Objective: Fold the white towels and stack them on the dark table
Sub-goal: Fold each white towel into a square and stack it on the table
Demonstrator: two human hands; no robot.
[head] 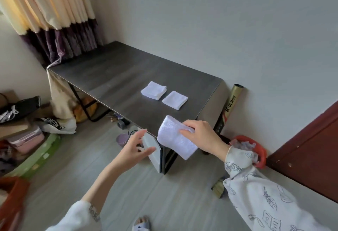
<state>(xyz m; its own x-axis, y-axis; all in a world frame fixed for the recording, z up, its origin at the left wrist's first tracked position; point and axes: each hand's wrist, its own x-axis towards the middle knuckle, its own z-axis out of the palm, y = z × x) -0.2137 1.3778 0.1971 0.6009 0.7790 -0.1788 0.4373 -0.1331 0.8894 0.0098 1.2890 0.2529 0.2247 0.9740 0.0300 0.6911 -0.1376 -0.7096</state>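
While held: the folded white terry towel (175, 136) hangs over the near corner of the dark grey rectangular table (117, 77), part on the top, part draped past the edge.
Right hand: the right hand (200, 135) grips that towel from its right side, thumb on top and fingers curled round the fold.
Right arm: it reaches in from the lower right in a white sleeve printed with line drawings (256, 190), wrist bent toward the towel.
Left hand: the left hand (136, 148) hovers just beside the towel's left edge, fingers apart and loosely extended, holding nothing; whether a fingertip touches the cloth cannot be told.
Left arm: forearm bare, plain white cuff (80, 216) pushed back, angled up from the lower left.
Farther on the table: 2 folded white towel piles lie side by side near the right end, a thicker left pile (154, 90) and a thinner right pile (175, 100), close but apart.
Beyond: a gold cardboard tube (229, 105) leans on the wall by the table's end.
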